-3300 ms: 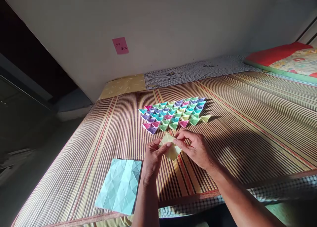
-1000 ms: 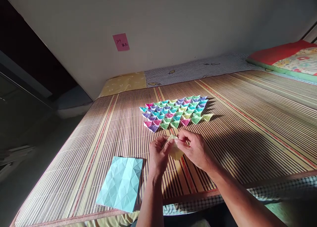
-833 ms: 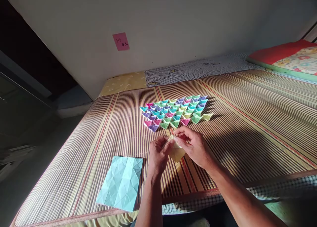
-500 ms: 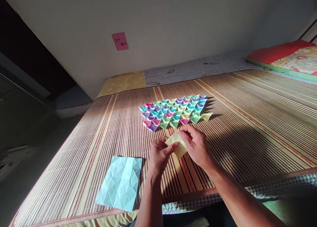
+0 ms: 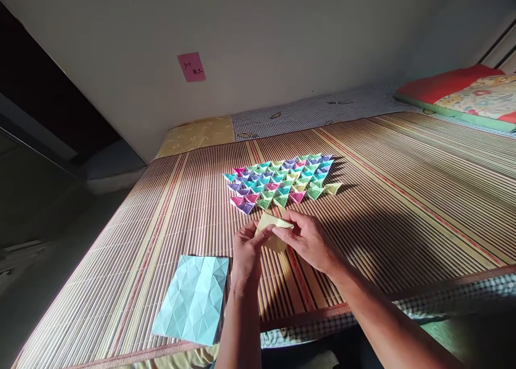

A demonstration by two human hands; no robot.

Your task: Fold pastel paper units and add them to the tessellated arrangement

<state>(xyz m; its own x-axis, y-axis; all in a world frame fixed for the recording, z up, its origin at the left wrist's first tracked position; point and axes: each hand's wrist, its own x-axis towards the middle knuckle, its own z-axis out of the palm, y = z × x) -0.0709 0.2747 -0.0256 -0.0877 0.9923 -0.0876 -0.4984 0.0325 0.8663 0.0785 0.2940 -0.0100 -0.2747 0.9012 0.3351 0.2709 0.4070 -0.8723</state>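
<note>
A small pale yellow sheet of folding paper (image 5: 276,243) is held above the mat between both hands. My left hand (image 5: 246,251) pinches its left side, thumb on top. My right hand (image 5: 308,239) grips the right side, its thumb pressing a folded flap near the upper edge; the fingers behind the paper are partly hidden. Just beyond the hands, several rows of small folded paper boats (image 5: 282,182) in purple, pink, green, teal and yellow stand close together. To the left of my left forearm lies a light blue creased paper piece (image 5: 192,299).
Everything rests on a striped bamboo mat (image 5: 141,261) covering a bed. A red and floral folded quilt or cushion (image 5: 455,92) lies at the far right. Behind rises a pale wall (image 5: 302,46) bearing a pink note (image 5: 191,67). The bed's left edge drops to a dark floor.
The yellow paper has turned in my hands, and a flap at its top right is now folded over. My right thumb has come down closer to the left one.
</note>
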